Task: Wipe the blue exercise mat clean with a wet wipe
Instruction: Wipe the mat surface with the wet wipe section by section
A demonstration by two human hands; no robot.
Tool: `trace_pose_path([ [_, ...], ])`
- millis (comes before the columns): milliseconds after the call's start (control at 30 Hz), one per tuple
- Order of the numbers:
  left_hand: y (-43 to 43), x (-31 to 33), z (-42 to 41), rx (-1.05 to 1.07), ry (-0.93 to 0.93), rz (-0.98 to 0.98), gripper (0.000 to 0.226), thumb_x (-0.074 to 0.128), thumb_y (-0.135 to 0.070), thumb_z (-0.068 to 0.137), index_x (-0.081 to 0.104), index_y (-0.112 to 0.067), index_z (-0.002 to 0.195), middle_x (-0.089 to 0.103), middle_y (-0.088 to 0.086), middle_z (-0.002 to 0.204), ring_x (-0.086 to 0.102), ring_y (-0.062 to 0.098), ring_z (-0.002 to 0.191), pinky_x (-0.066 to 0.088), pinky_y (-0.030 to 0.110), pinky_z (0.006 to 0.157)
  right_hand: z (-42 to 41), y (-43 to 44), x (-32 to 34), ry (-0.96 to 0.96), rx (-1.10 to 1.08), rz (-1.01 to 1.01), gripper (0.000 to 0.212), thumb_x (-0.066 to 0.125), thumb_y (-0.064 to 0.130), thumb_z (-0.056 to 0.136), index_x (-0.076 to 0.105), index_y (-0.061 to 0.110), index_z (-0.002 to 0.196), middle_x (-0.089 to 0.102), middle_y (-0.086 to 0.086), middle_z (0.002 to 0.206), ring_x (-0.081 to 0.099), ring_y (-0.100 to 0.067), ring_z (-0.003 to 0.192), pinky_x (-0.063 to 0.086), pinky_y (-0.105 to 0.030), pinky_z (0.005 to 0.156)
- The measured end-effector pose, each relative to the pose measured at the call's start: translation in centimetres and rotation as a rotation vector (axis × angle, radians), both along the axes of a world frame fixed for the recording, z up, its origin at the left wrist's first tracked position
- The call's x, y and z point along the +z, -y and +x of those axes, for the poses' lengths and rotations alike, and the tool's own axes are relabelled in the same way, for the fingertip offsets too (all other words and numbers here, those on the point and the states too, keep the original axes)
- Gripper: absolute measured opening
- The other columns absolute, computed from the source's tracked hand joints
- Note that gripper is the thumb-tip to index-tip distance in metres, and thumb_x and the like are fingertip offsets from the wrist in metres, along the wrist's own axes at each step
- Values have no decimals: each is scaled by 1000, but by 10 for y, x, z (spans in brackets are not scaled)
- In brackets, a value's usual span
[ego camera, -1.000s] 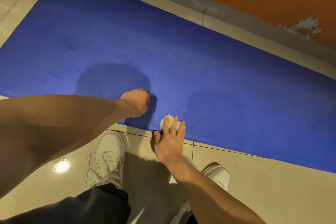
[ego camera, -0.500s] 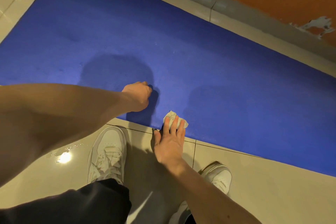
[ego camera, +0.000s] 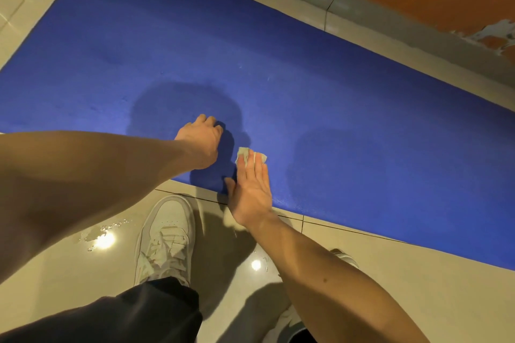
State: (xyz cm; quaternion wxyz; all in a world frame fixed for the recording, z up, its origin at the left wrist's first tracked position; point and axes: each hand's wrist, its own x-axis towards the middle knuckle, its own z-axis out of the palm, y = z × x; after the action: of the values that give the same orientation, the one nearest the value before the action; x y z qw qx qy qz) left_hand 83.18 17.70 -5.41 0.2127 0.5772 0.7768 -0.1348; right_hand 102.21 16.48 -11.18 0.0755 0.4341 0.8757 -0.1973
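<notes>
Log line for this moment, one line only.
stage: wiping mat's near edge | right hand: flat, presses crumpled white wet wipe onto blue exercise mat | left hand: curled, rests on mat, holds nothing

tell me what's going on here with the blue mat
A person is bent over a blue exercise mat laid on a tiled floor. The right hand presses a crumpled wet wipe onto the mat close to its near edge, fingers straight. The left hand is braced on the mat just beside it, fingers curled, holding nothing. Most of the mat lies beyond the wipe.
</notes>
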Motion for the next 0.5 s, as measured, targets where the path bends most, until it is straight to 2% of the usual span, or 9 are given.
trace_pose_path([
  [67, -2, 0, 0, -11, -12, -7, 53, 51, -19, 97, 38, -15, 148, 34, 6, 148, 31, 29, 134, 45, 40, 101, 17, -15, 1, 23, -17, 4, 69, 19, 47, 104, 12, 11, 163, 5, -6, 171, -5, -30, 157, -3, -41, 128],
  [133, -3, -1, 0, -21, -17, -19, 59, 53, -20, 95, 33, -16, 151, 26, 6, 154, 26, 30, 138, 43, 41, 104, 44, -34, 2, 71, -138, 54, 64, 30, 43, 107, 16, 11, 161, 11, -5, 169, 4, -33, 156, 0, -39, 127],
  [267, -1, 0, 0, 3, -3, -57, 68, 55, -31, 97, 23, -17, 155, 11, 6, 161, 12, 31, 147, 38, 45, 110, 79, -59, 7, 271, -396, 21, 69, 16, 46, 109, -10, 8, 161, -7, -10, 171, -10, -29, 157, -7, -41, 127],
  [333, -1, 0, 0, -3, 12, -73, 77, 58, -43, 97, 19, -18, 158, 7, 6, 162, 9, 32, 149, 33, 47, 115, 65, -55, 6, 235, -444, 4, 69, 17, 44, 110, -9, 5, 161, -7, -13, 170, -10, -33, 156, -10, -43, 126],
  [433, -4, 2, 1, -7, -1, -69, 82, 57, -51, 96, 15, -18, 159, 5, 8, 163, 7, 33, 150, 29, 49, 118, 17, -24, 4, 60, -300, 7, 75, 11, 48, 103, 1, 2, 161, 0, -14, 169, -5, -40, 155, -15, -42, 124],
  [500, -7, 2, 2, -5, -8, -59, 81, 56, -52, 96, 17, -18, 158, 8, 8, 163, 9, 33, 149, 30, 48, 118, -4, -1, 5, 18, -183, -19, 82, 2, 52, 96, 0, 4, 162, -2, -13, 170, -10, -38, 156, -16, -41, 125],
])
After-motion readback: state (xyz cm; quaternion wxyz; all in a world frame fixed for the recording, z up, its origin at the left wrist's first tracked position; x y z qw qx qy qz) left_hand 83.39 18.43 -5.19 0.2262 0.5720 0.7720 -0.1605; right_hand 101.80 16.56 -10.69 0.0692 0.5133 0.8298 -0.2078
